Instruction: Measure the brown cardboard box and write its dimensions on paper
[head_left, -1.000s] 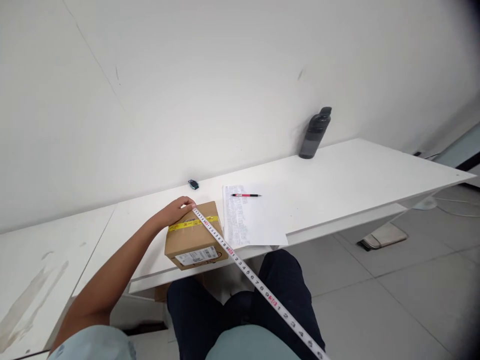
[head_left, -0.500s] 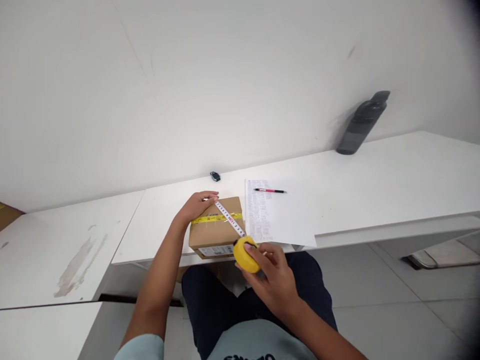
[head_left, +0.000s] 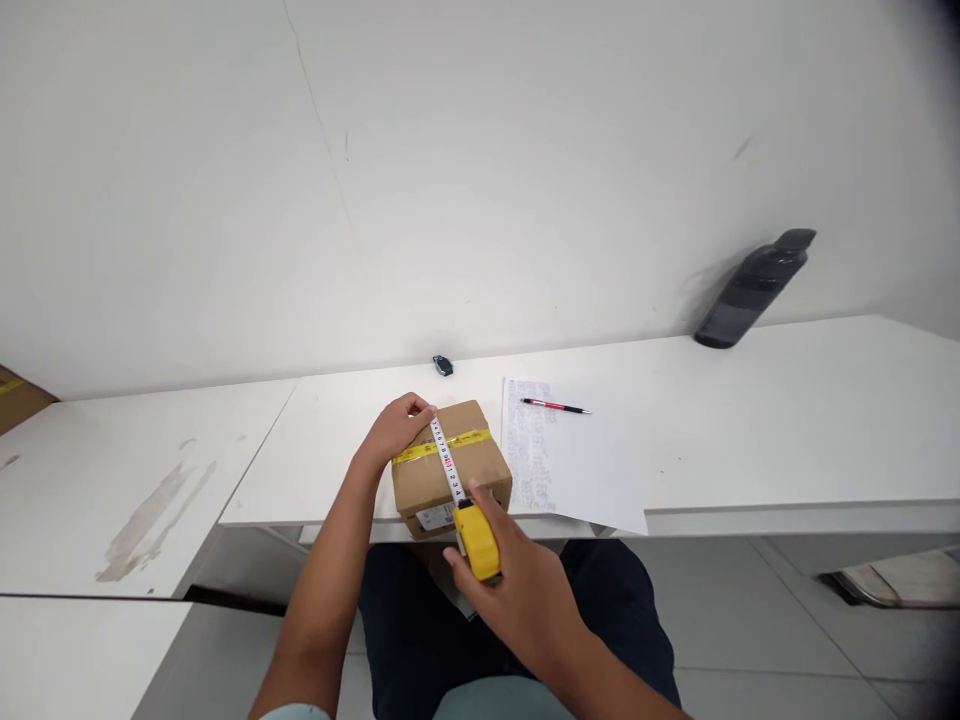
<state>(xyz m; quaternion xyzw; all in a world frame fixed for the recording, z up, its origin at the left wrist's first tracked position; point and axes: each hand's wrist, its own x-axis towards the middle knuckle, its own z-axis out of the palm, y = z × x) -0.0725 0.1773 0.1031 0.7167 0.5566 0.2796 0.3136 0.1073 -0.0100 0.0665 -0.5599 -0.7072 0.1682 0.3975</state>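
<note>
Two hands work one tape over a box. Nearest, the right hand (head_left: 525,600) is closed around the yellow tape measure case (head_left: 477,540), held just off the desk's front edge, above the lap. The blade (head_left: 448,462) runs from it across the top of the cardboard box (head_left: 480,478), which sits at the very front edge of the white desk (head_left: 750,440). At the box's far top edge the left hand (head_left: 399,428) curls its fingers down on the blade's end. Just right of the box lies a paper sheet (head_left: 570,470), its near corner jutting past the desk edge, with a pen (head_left: 556,406) at its far end. Broad white desktop stretches from there to the dark bottle (head_left: 754,290) by the wall. A small dark object (head_left: 443,365) lies behind the box.
</note>
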